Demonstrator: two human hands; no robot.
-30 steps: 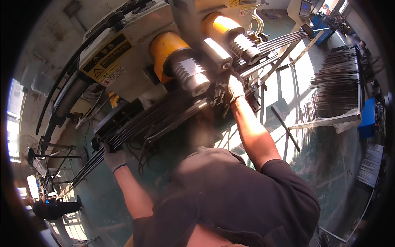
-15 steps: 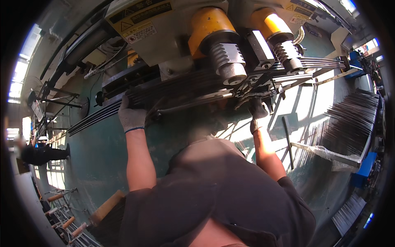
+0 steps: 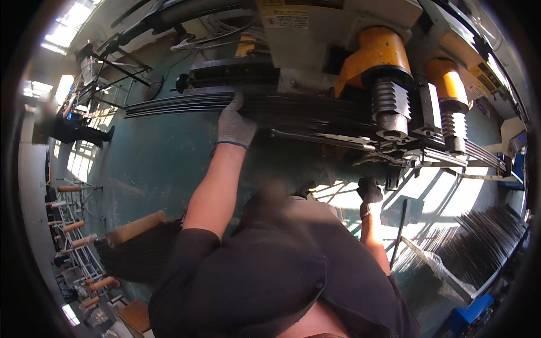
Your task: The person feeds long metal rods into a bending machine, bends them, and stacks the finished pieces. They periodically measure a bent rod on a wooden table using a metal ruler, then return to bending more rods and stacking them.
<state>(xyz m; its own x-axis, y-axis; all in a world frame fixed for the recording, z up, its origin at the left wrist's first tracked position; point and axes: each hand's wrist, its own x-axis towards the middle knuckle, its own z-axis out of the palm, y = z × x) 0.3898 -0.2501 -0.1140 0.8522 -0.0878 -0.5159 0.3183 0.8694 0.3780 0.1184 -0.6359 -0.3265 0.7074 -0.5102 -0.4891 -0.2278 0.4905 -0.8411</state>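
A bundle of long, thin dark metal rods (image 3: 169,105) runs sideways in front of the machine. My left hand (image 3: 235,125), in a pale knitted glove, is closed round the bundle, its thumb pointing up and its fingers partly hidden. To the right, below a metal clamp mechanism (image 3: 389,155), is my right hand (image 3: 370,197) in a glove with dark fingers. Its fingers are curled, and whatever they may hold is hidden. A gap shows between that hand and the clamp. Two yellow-housed spindles (image 3: 391,110) with ribbed metal ends hang over the rods.
Behind the rods stands the pale machine body (image 3: 318,42). A heap of dark rods (image 3: 490,236) lies in a rack at the right. At lower left are a brown roll (image 3: 135,228) and frames with rollers. Another person (image 3: 79,129) stands far left on the green floor.
The view has turned, so the machine sits farther right. My right hand has dropped from the clamp toward me. My left hand remains on the rods, which now look more level.
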